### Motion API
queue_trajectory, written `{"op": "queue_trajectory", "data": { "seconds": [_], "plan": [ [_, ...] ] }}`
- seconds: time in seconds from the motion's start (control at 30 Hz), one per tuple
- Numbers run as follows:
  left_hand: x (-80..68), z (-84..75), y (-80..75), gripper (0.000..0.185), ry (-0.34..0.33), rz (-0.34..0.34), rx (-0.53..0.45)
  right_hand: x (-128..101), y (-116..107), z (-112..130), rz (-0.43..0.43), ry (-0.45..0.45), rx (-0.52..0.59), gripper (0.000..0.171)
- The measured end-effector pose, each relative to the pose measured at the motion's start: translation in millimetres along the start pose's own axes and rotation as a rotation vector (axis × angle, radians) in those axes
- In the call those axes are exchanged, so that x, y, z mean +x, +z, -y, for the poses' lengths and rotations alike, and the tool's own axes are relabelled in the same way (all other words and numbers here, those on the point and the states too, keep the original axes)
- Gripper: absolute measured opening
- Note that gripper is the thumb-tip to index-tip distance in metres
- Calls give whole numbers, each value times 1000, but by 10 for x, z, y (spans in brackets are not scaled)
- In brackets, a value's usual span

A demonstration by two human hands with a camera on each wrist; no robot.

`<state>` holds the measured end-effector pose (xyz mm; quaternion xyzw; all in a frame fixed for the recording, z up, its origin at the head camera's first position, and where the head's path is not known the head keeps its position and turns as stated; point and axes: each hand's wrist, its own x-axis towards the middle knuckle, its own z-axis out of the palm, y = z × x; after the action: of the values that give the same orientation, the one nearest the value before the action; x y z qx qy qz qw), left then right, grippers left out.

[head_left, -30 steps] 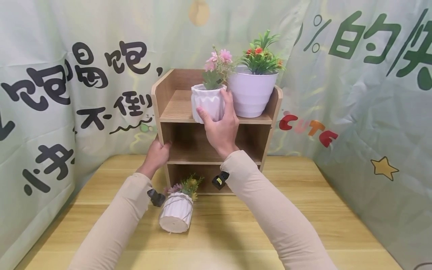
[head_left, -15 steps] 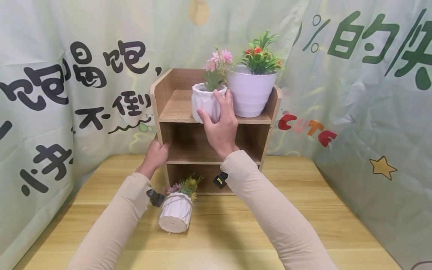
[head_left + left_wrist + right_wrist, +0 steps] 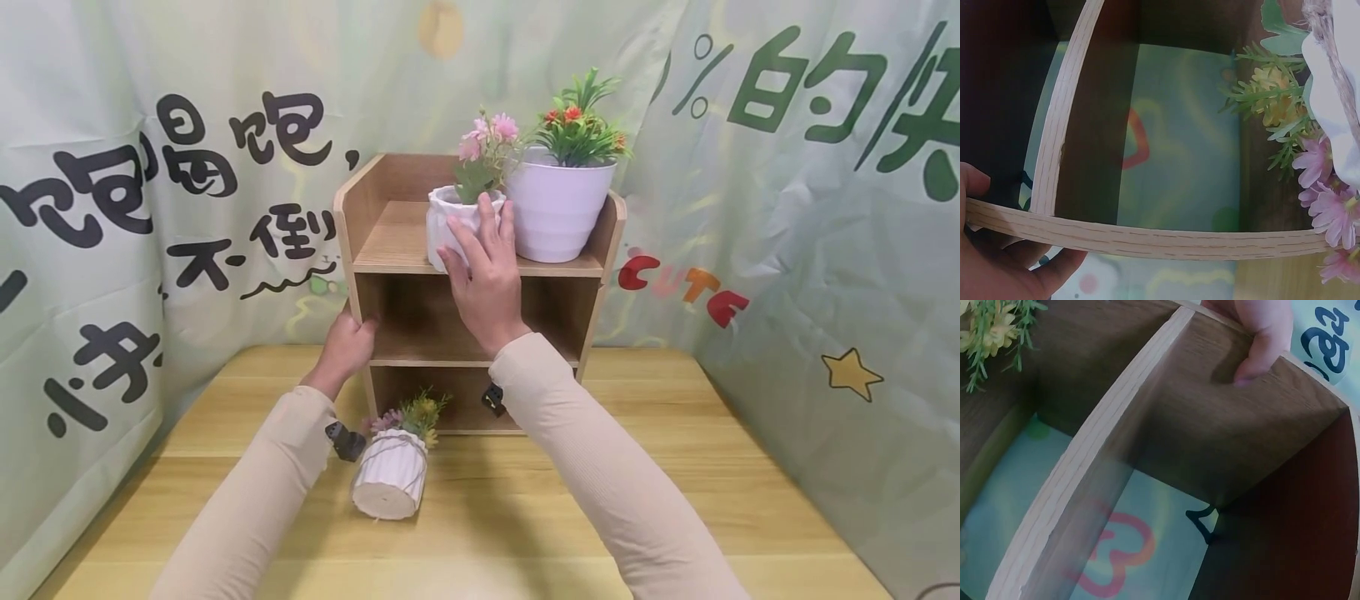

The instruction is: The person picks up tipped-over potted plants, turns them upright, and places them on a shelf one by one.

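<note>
A wooden shelf [image 3: 396, 237] stands on the table, with its middle and lower compartments facing me. My left hand [image 3: 347, 343] grips its left side panel, the thumb [image 3: 975, 180] inside and the fingers outside. On the top board, a small white pot [image 3: 442, 225] with pink artificial flowers stands upright at the front edge. The fingers of my right hand [image 3: 487, 287] lie fairly straight against this pot's front and right side. Close to its right is a larger pale lilac flowerpot [image 3: 566, 212] with red flowers and green leaves. My right hand is outside the right wrist view.
Another white pot [image 3: 390, 475], bound with cord and holding pink and yellow flowers, lies tipped over on the table [image 3: 645, 492] before the shelf's lower left. A printed curtain [image 3: 787, 250] surrounds the table behind and at the sides.
My right hand's fingers have gone from holding the small white pot to lying straighter across its front. The pot has shifted slightly right, nearer the lilac one. My left hand stays put.
</note>
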<state>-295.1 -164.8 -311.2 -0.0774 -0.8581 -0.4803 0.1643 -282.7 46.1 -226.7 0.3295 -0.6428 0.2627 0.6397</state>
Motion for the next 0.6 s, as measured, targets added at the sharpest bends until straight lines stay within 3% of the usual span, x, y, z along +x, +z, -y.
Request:
{"op": "queue_trajectory", "data": {
  "seconds": [0.3,0.6],
  "plan": [
    [1,19,13,34,-4,2,-14,-23,-43,-50,182,23,-22,42],
    [-12,2,13,33,-3,1,-12,21,-68,-34,340,49,-132,44]
  ]
}}
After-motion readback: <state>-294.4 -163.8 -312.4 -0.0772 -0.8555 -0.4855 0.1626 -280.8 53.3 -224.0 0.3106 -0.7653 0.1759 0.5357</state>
